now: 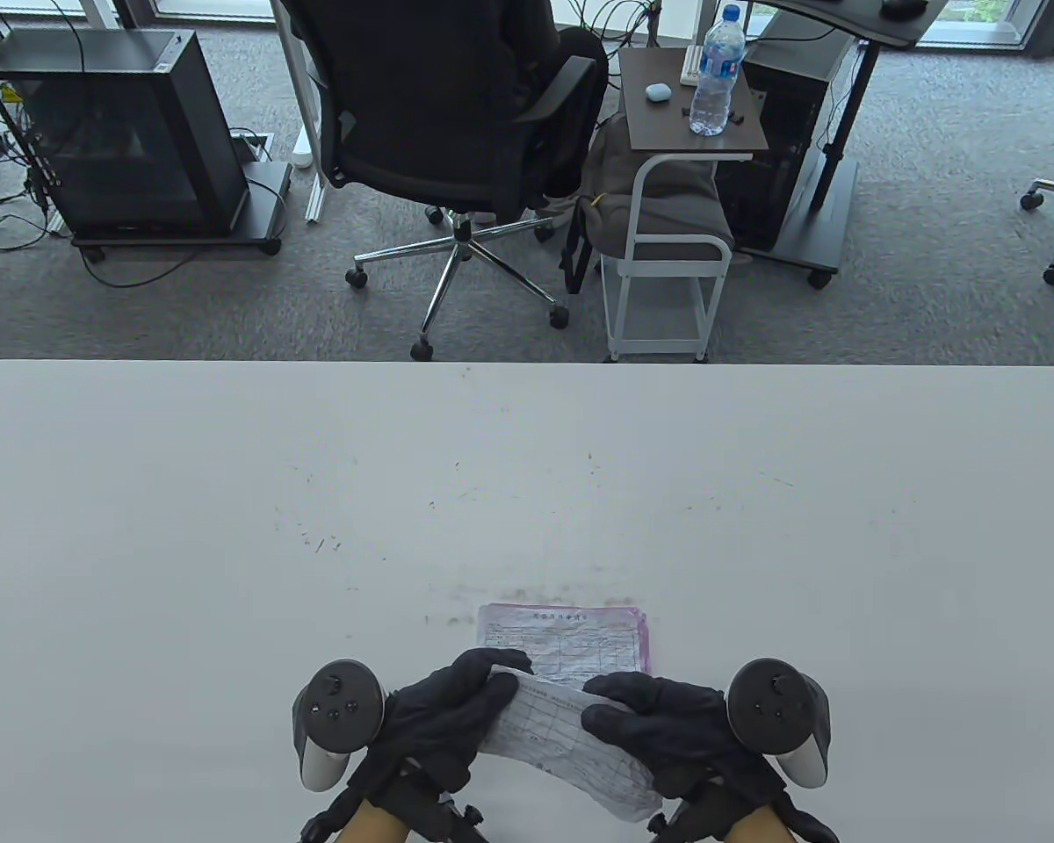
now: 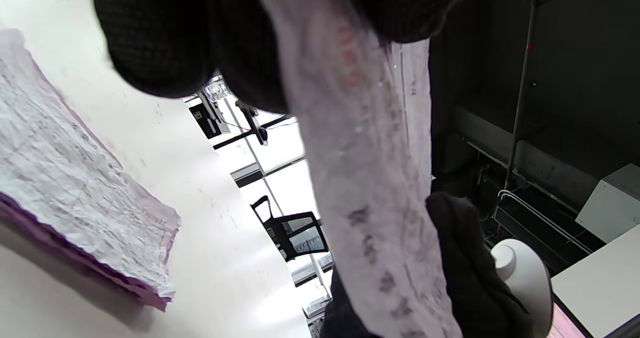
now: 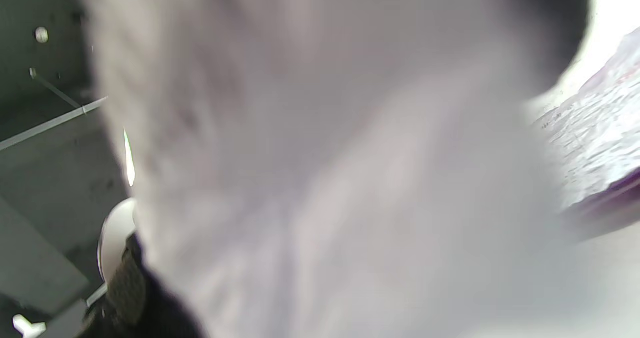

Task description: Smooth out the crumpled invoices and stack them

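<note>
Hands in black sensor gloves hold a crumpled invoice [image 1: 571, 738] at the near edge of a white table [image 1: 228, 527], seen from above. We see the left hand [image 1: 443, 720] with its fingers curled over the sheet's left end, and the right hand [image 1: 667, 729] gripping the right part, fingers bent across the paper; a tracker is strapped to the back of each. The sheet runs slantwise between the two hands, its lower right corner hanging past the right hand toward the table edge, and it is wrinkled along its whole length. Just beyond it lies a stack of invoices [image 1: 571, 637], white printed forms on top with purple edges showing at the right side; the held sheet overlaps the stack's near edge from our angle, though we cannot tell if they touch. In the left wrist view the held invoice [image 2: 370, 188] hangs as a pale, creased band between dark gloved fingers [image 2: 160, 43], with the stack [image 2: 75, 188] flat on the table at the left. The right wrist view is nearly filled by blurred paper [image 3: 325, 178]. Behind the table, a black office chair [image 1: 439, 114] and a side table with a water bottle [image 1: 716, 75] stand on grey carpet.
</note>
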`<state>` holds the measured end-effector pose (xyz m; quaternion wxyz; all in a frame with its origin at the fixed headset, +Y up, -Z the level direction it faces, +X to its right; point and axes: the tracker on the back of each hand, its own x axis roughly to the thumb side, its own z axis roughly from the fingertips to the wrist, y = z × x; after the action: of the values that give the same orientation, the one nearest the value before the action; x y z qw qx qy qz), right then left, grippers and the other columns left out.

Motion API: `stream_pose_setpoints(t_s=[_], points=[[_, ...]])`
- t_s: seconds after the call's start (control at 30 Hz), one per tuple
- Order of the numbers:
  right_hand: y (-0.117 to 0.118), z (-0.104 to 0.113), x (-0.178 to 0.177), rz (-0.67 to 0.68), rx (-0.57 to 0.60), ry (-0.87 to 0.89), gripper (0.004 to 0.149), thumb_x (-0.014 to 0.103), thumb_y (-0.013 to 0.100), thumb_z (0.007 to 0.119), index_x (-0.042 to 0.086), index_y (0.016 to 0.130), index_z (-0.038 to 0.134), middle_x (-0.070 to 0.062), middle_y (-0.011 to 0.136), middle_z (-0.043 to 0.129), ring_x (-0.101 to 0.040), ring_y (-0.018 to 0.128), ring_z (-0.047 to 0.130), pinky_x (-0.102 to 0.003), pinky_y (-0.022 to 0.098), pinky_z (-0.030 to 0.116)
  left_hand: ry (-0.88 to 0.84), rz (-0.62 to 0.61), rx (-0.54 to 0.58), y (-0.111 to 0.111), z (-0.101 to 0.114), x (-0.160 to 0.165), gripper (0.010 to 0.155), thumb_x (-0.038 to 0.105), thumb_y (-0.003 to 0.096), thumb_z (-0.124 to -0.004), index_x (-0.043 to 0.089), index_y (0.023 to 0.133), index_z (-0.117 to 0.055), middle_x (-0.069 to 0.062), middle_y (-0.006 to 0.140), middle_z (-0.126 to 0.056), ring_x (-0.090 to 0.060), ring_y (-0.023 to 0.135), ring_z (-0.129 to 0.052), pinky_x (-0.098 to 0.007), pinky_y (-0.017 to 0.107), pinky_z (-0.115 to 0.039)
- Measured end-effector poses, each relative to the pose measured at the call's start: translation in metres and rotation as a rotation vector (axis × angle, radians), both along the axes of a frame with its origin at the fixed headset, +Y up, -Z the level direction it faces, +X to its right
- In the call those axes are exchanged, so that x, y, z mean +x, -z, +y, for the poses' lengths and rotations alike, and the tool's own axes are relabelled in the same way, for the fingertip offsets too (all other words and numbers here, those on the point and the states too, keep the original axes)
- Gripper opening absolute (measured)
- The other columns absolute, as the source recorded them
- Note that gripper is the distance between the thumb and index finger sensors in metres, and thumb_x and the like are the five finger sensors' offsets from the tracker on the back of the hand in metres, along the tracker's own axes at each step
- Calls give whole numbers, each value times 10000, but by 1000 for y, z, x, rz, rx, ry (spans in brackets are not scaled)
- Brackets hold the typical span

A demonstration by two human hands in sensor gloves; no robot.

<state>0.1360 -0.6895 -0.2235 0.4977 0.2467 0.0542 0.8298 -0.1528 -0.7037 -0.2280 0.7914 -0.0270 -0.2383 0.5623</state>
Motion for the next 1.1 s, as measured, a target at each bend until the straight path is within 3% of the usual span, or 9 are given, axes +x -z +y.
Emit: stream_pose_setpoints(t_s=[0.1,0.2,0.33,0.43,0.63,0.8,0.93,1.0,1.1], points=[[0,1,1,37,-6,-131,424,316,503,851,155,882,751,-58,649,928,-262,488,959,-432,355,879,30,57,-18,1,-2,-6,440,331,598,-687,69,937,-786,-89,572,-949,-110,191,-976,-418,347,-890],[1,1,6,2,-3,-114,424,272,513,830,141,903,726,-203,793,905,-261,470,987,-410,326,899,46,103,-41,2,-7,-11,441,337,602,-673,74,939,-783,-68,526,-956,-97,149,-966,-402,318,-898],[2,3,13,-76,11,-6,431,270,509,828,86,888,737,-89,567,994,-145,277,989,-321,200,906,52,132,-77,4,-11,-14,441,336,606,-664,71,940,-776,-67,504,-961,-92,135,-970,-393,301,-907],[3,0,19,-114,-69,17,424,267,514,837,60,875,758,-83,478,997,-127,204,958,-312,149,882,90,67,-149,4,-14,-13,443,322,601,-682,46,930,-789,-100,512,-969,-121,155,-995,-423,316,-906],[9,-26,13,-74,-225,-437,418,299,527,825,48,858,775,-40,408,985,-109,159,936,-307,128,873,593,-147,-294,8,-32,1,440,320,596,-733,31,914,-827,-190,668,-942,-237,326,-1037,-526,428,-853],[13,-56,-5,-19,-295,-693,415,309,528,819,56,855,778,-28,405,982,-109,160,936,-308,132,874,818,-153,-385,11,-54,8,467,289,595,-739,16,974,-748,-242,814,-849,-293,472,-1020,-561,471,-815],[16,-68,-15,0,-293,-790,410,319,527,817,69,851,782,-23,404,979,-111,162,937,-311,136,874,902,-110,-247,11,-48,11,668,306,581,-776,189,1131,-416,-255,1024,-565,-390,685,-896,-563,495,-781],[17,-69,-19,1,-276,-812,411,324,526,816,74,851,784,-22,405,979,-112,163,937,-312,138,875,944,-154,-181,8,-41,17,667,320,577,-788,316,1123,-406,-260,1076,-425,-463,800,-788,-558,525,-749],[16,-69,-23,-2,-229,-826,411,325,523,816,79,851,784,-23,408,980,-114,168,940,-315,142,876,1024,-269,-172,3,-43,30,632,326,574,-794,357,1116,-470,-271,1105,-304,-545,903,-647,-609,574,-691]])
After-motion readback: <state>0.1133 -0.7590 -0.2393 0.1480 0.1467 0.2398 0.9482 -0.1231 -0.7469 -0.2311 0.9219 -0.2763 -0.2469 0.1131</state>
